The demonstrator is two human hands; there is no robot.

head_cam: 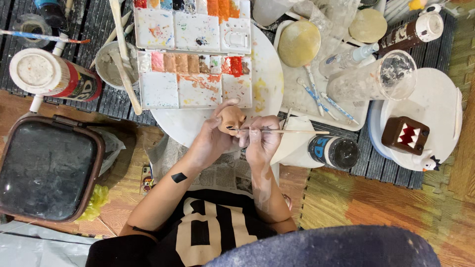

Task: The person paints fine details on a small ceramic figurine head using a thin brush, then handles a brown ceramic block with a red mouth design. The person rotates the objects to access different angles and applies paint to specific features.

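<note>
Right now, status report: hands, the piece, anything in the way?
Left hand grips small tan figure. Right hand holds thin paintbrush, tip at figure. Paint palette just beyond; nothing blocking.

Left hand [210, 141] curled closed, thumb raised; right hand [262, 138] pinched shut beside it, both forearms bent inward.
</note>
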